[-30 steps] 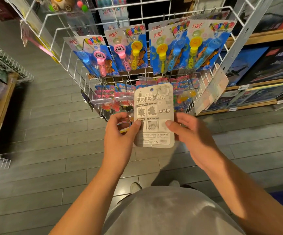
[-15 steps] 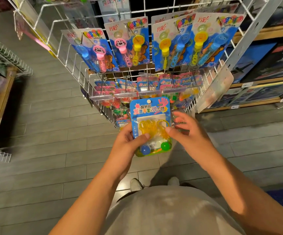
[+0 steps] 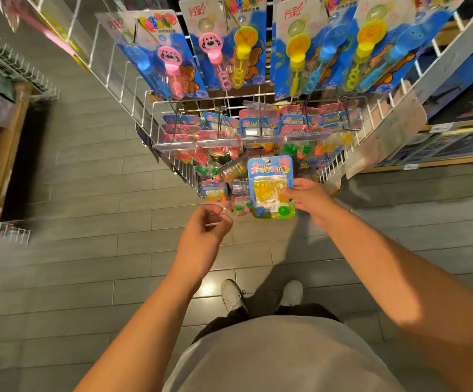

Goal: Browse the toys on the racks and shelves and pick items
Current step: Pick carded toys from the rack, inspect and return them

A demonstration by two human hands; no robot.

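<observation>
Head view: right hand (image 3: 308, 199) gripping toy card (image 3: 270, 188) upright, just below wire rack (image 3: 173, 131); left hand (image 3: 207, 230) hanging loosely curled, empty, left of card.

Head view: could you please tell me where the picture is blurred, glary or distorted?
Head view: the left edge smears with motion blur around the wire basket; the left hand is slightly soft; the toy card in the right hand stays readable; a glare spot shines on the floor tile; wide-angle distortion bends the wire rack.
</observation>
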